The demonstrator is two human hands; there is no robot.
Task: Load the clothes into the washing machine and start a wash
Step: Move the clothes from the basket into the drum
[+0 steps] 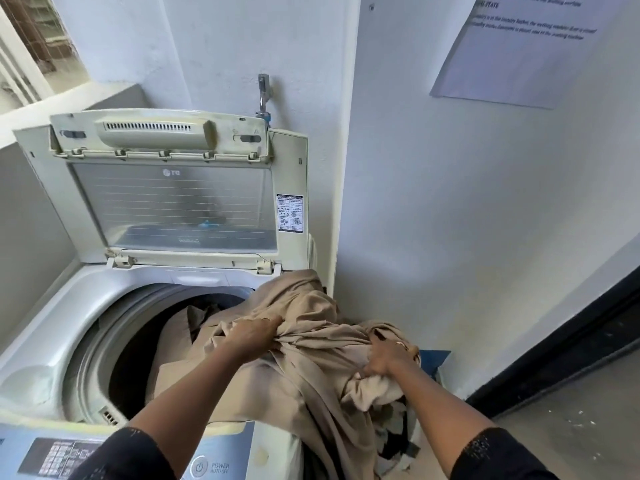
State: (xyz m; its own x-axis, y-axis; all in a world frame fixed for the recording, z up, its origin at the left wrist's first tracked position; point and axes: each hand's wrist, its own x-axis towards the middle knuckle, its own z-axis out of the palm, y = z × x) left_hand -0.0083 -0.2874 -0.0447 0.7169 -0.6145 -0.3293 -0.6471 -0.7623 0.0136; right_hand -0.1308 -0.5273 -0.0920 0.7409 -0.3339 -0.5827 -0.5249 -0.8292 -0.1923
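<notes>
Both-handed: left hand (254,336) and right hand (386,358) clench beige cloth (311,368) over drum (114,341)

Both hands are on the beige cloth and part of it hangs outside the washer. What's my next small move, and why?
Probably lift the right hand leftward over the rim and feed the beige cloth into the drum. The lid stands open, the left hand grips the cloth near the opening, and its trailing part drapes over the washer's right edge.
</notes>
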